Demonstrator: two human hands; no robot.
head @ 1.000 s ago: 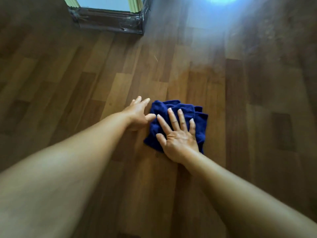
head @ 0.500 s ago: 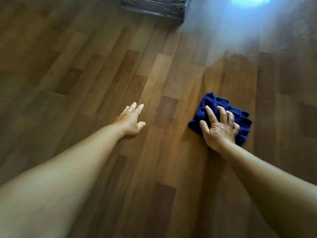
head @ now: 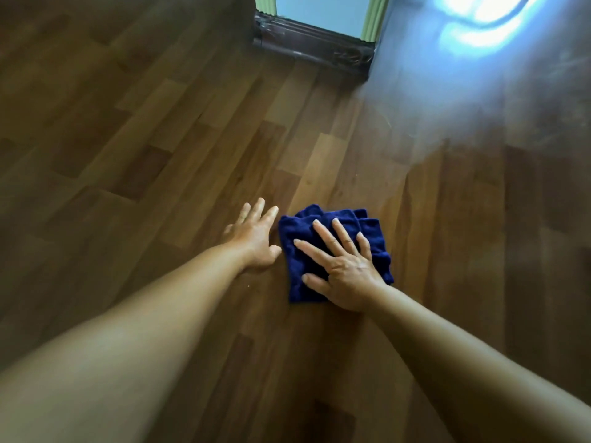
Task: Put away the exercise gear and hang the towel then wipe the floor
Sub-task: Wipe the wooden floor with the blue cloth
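Note:
A folded dark blue cloth (head: 297,230) lies flat on the wooden plank floor (head: 144,148). My right hand (head: 343,266) presses down on it with the fingers spread and straight, covering its middle and near right part. My left hand (head: 254,236) rests flat on the bare floor just left of the cloth, fingers straight, thumb close to the cloth's left edge. Both forearms stretch out from the bottom of the view.
A dark wooden threshold (head: 313,49) with green door-frame posts stands at the far centre. To its right the floor shows a pale hazy sheen and a bright glare (head: 476,17). Bare planks spread out on all sides of the hands.
My right hand has slid the cloth back to the left until it lies beside my left hand; half a second ago it was well off to the right. The left hand stayed planted.

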